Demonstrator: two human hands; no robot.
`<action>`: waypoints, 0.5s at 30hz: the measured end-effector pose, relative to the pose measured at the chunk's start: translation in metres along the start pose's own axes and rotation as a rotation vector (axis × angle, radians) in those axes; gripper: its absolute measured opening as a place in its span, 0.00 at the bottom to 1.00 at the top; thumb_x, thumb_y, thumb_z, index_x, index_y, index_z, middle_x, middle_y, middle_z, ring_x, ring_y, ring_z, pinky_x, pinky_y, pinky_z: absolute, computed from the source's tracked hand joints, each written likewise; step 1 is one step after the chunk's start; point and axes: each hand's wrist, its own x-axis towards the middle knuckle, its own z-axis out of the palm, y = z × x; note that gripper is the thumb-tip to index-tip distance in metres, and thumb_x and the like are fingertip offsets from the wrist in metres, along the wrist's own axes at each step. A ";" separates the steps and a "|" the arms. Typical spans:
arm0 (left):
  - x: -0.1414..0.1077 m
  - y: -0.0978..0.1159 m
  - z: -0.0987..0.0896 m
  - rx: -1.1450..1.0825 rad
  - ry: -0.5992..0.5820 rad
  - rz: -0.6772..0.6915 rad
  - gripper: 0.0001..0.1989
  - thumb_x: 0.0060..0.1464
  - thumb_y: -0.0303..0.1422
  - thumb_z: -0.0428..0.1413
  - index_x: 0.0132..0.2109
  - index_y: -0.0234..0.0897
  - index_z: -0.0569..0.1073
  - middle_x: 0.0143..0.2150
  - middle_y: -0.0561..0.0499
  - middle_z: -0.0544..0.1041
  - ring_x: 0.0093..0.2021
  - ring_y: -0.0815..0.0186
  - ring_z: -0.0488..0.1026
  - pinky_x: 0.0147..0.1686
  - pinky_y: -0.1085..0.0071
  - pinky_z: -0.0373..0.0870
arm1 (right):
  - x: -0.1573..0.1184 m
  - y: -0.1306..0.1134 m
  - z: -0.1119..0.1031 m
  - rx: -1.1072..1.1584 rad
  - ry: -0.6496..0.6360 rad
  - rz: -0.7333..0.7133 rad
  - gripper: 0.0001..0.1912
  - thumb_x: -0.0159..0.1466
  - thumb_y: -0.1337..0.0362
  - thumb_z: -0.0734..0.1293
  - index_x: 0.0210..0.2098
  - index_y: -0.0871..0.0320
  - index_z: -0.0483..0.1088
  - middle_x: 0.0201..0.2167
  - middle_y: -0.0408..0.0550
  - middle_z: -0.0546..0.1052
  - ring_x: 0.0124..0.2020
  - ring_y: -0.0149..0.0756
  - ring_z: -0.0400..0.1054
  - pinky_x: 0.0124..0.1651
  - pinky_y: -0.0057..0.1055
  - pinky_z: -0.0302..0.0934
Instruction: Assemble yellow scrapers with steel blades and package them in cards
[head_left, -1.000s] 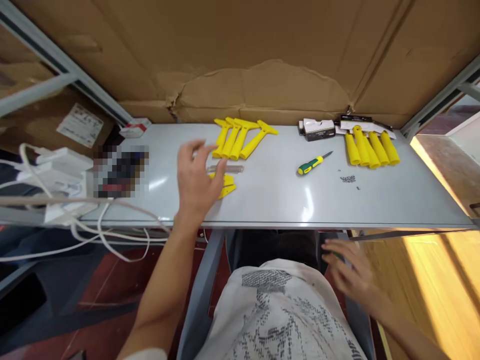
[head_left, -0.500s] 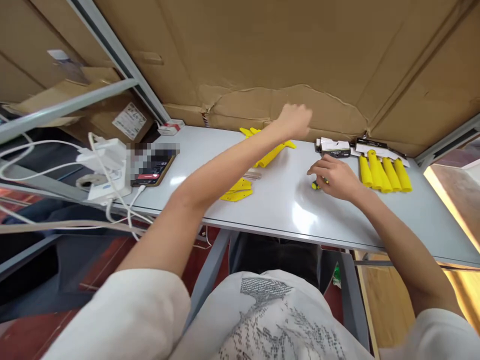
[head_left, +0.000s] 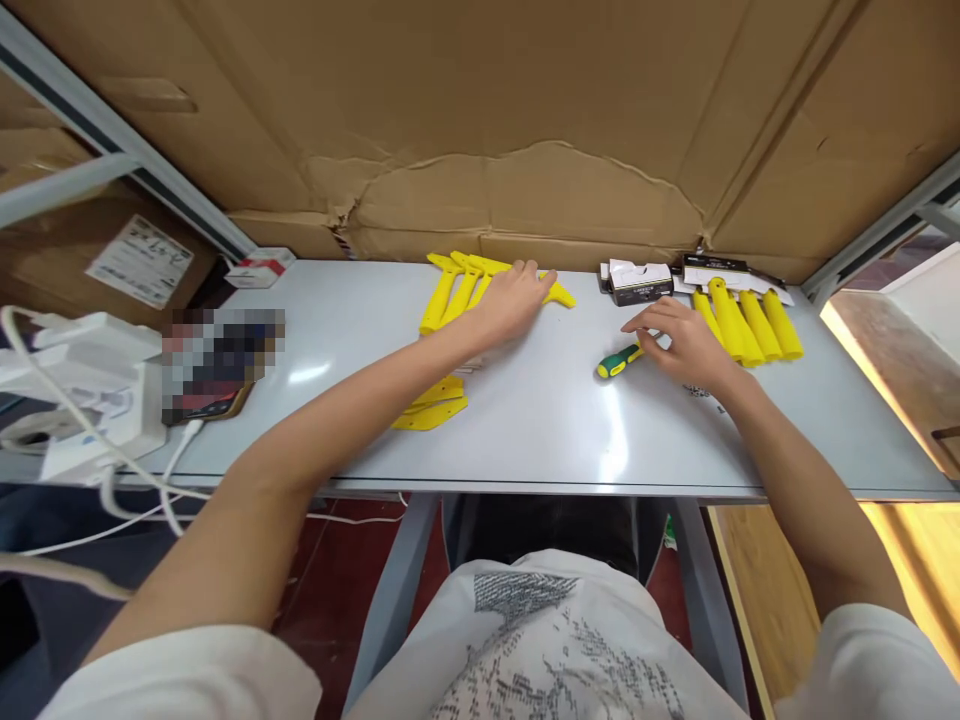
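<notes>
My left hand (head_left: 516, 298) is at the back of the table, its fingers closed over a yellow plastic handle with a wide angled head (head_left: 559, 293). The head pokes out past the fingertips, while the palm hides the rest. Similar yellow handles (head_left: 441, 297) lie just left of that hand. My right hand (head_left: 675, 342) hovers over the shaft of a screwdriver (head_left: 621, 360), thumb and forefinger apart. The screwdriver's green and yellow handle rests on the table. Flat yellow plates (head_left: 433, 408) lie under and in front of my left forearm.
Several yellow tapered tubes (head_left: 750, 325) lie right of my right hand, below black-and-white boxes (head_left: 641, 283). Small metal parts (head_left: 697, 391) sit beside the right wrist. A phone (head_left: 217, 400), a white power strip with cables (head_left: 105, 400) and a small red-white box (head_left: 259, 268) occupy the left. Cardboard backs the table.
My left hand has come down from the cardboard wall onto a yellow handle. The screwdriver's handle, mostly covered by my right hand before, now shows fully. The view has shifted.
</notes>
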 end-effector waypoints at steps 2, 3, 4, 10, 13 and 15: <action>0.000 -0.002 0.003 -0.031 -0.021 0.022 0.21 0.71 0.28 0.49 0.66 0.26 0.72 0.58 0.27 0.77 0.60 0.40 0.75 0.53 0.54 0.72 | 0.002 0.000 0.001 0.022 0.072 -0.026 0.13 0.72 0.71 0.64 0.45 0.58 0.82 0.41 0.52 0.85 0.43 0.45 0.73 0.49 0.43 0.69; 0.001 -0.004 0.004 -0.046 -0.033 0.034 0.20 0.71 0.29 0.51 0.64 0.27 0.74 0.57 0.28 0.78 0.59 0.41 0.76 0.53 0.54 0.72 | 0.003 -0.002 0.002 0.028 0.104 -0.056 0.13 0.71 0.72 0.64 0.44 0.58 0.82 0.40 0.51 0.85 0.42 0.45 0.73 0.48 0.43 0.69; 0.002 -0.006 0.005 -0.060 -0.042 0.047 0.19 0.70 0.30 0.52 0.63 0.28 0.75 0.56 0.30 0.79 0.57 0.42 0.77 0.52 0.55 0.73 | 0.003 -0.007 0.003 0.028 0.125 -0.099 0.13 0.70 0.73 0.64 0.43 0.57 0.81 0.39 0.50 0.85 0.41 0.45 0.73 0.47 0.42 0.69; 0.005 -0.023 -0.007 -0.212 0.147 0.043 0.30 0.70 0.29 0.51 0.76 0.39 0.63 0.57 0.39 0.77 0.53 0.50 0.78 0.52 0.59 0.73 | 0.021 -0.096 0.023 -0.215 -0.229 -0.386 0.13 0.71 0.74 0.64 0.44 0.60 0.81 0.39 0.54 0.83 0.40 0.45 0.72 0.41 0.40 0.60; 0.000 -0.040 -0.016 -0.333 0.401 -0.012 0.32 0.68 0.28 0.54 0.76 0.42 0.66 0.54 0.42 0.76 0.50 0.54 0.77 0.54 0.58 0.73 | 0.055 -0.143 0.046 -0.303 -0.487 -0.349 0.17 0.72 0.78 0.59 0.43 0.65 0.81 0.41 0.61 0.82 0.44 0.48 0.72 0.40 0.42 0.57; -0.005 -0.055 -0.017 -0.376 0.529 -0.033 0.30 0.68 0.29 0.55 0.75 0.42 0.68 0.52 0.44 0.76 0.48 0.57 0.76 0.54 0.59 0.73 | 0.083 -0.161 0.065 -0.294 -0.496 -0.305 0.20 0.72 0.79 0.57 0.46 0.68 0.80 0.44 0.65 0.81 0.46 0.51 0.72 0.41 0.42 0.58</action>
